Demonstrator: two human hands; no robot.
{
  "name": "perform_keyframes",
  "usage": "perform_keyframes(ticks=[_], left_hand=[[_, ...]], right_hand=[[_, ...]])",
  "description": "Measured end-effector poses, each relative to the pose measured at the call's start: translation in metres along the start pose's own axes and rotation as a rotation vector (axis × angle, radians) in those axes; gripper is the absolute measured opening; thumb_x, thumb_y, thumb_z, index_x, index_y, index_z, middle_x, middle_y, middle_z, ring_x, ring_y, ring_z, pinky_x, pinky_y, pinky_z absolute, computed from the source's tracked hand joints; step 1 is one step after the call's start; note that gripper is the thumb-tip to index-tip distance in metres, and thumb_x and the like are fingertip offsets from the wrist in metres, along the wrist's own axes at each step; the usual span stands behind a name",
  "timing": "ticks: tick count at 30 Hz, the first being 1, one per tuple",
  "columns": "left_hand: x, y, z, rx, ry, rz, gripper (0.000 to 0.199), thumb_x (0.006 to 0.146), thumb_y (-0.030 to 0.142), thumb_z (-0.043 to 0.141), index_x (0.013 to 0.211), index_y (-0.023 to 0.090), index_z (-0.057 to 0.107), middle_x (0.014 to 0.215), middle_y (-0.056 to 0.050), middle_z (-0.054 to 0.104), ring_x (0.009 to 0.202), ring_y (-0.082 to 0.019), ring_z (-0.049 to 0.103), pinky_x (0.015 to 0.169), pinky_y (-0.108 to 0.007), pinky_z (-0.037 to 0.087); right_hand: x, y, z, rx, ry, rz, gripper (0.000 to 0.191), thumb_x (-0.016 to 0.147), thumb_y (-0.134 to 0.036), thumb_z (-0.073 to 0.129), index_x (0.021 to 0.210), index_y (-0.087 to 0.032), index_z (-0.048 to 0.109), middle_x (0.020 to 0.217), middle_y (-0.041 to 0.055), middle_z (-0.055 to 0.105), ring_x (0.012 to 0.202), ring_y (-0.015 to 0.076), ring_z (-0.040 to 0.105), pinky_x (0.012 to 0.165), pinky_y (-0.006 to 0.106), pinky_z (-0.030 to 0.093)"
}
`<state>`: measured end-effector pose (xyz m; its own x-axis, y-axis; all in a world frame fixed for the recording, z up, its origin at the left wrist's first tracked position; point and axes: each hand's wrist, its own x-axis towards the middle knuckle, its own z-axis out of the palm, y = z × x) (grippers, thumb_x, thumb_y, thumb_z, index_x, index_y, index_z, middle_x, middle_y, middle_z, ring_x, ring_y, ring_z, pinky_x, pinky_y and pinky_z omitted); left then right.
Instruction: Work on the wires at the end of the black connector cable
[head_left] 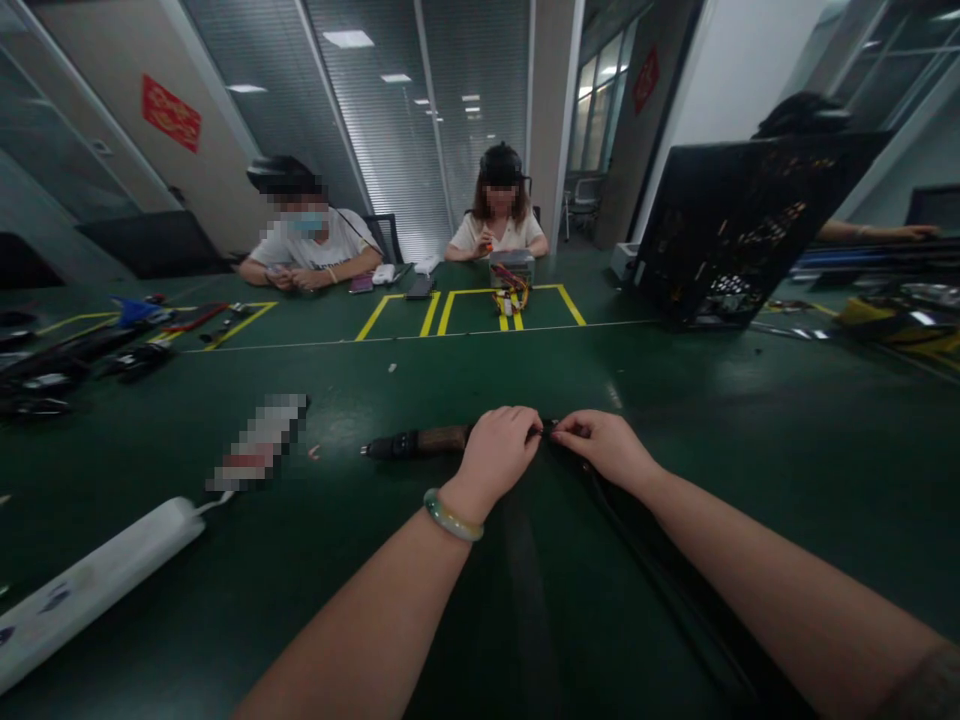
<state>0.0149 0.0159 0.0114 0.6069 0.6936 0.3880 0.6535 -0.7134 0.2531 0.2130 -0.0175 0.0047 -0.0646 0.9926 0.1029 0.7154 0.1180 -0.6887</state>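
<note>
Left to right across the green desk (337, 620): at the far left edge lies a cluster of dark parts (67, 360) with a blue piece (136, 312) among them. Nearer to me, a white power strip (105, 585) runs obliquely, its narrow end close to a flat, pixelated item (259, 440). Behind, a masked co-worker (322, 240) sits at the far side. At centre, a dark screwdriver-like tool (439, 440) lies lengthwise on the desk, its tip pointing left and its rear end under my left hand (504, 450), whose fingers curl closed over it; a greenish bangle (454, 517) rings that wrist. Beyond, a second co-worker (499, 225) sits behind a grey box with coloured wires (512, 272). Just beside the left, my right hand (604, 445) pinches, thumb against fingers, a black cable (660, 565) near the tool's rear; whether the two are joined I cannot tell. The cable trails toward my right forearm. Farther right stands a black perforated case (739, 235), tilted in view.
</note>
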Motion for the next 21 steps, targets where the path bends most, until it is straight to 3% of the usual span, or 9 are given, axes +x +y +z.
perform_keyframes(ticks=[6, 12, 17, 21], left_hand=[[0.0006, 0.0017, -0.0011, 0.025, -0.007, 0.007, 0.009, 0.087, 0.019, 0.061, 0.096, 0.021, 0.058, 0.105, -0.002, 0.063, 0.100, -0.019, 0.058, 0.089, -0.035, 0.045], [-0.0005, 0.0030, -0.0030, 0.039, 0.000, -0.013, 0.009, 0.088, 0.023, 0.062, 0.096, 0.022, 0.058, 0.102, 0.000, 0.064, 0.099, -0.018, 0.057, 0.100, -0.040, 0.037], [-0.0022, 0.0029, -0.0046, 0.037, -0.031, -0.044, 0.010, 0.089, 0.024, 0.061, 0.098, 0.022, 0.058, 0.103, 0.000, 0.063, 0.097, -0.019, 0.057, 0.085, -0.034, 0.043], [-0.0022, 0.0015, -0.0043, 0.043, -0.032, -0.030, 0.011, 0.088, 0.025, 0.062, 0.098, 0.023, 0.058, 0.102, 0.000, 0.063, 0.096, -0.019, 0.057, 0.082, -0.034, 0.043]], right_hand=[[0.0017, 0.0030, 0.0018, -0.005, 0.005, -0.010, 0.017, 0.084, -0.039, 0.062, 0.086, -0.027, 0.074, 0.088, -0.0010, 0.071, 0.074, 0.0178, 0.063, 0.064, 0.027, 0.045], [0.0010, 0.0014, 0.0017, -0.019, -0.012, -0.002, 0.019, 0.084, -0.041, 0.062, 0.089, -0.027, 0.074, 0.089, -0.0004, 0.072, 0.073, 0.0183, 0.064, 0.062, 0.027, 0.045], [0.0002, 0.0013, 0.0023, -0.028, -0.017, 0.028, 0.023, 0.083, -0.044, 0.061, 0.090, -0.026, 0.074, 0.087, 0.0009, 0.071, 0.070, 0.0180, 0.063, 0.059, 0.027, 0.045], [0.0013, 0.0031, 0.0032, -0.016, -0.018, 0.003, 0.025, 0.083, -0.045, 0.060, 0.091, -0.025, 0.073, 0.089, 0.0011, 0.071, 0.073, 0.0187, 0.063, 0.062, 0.028, 0.046]])
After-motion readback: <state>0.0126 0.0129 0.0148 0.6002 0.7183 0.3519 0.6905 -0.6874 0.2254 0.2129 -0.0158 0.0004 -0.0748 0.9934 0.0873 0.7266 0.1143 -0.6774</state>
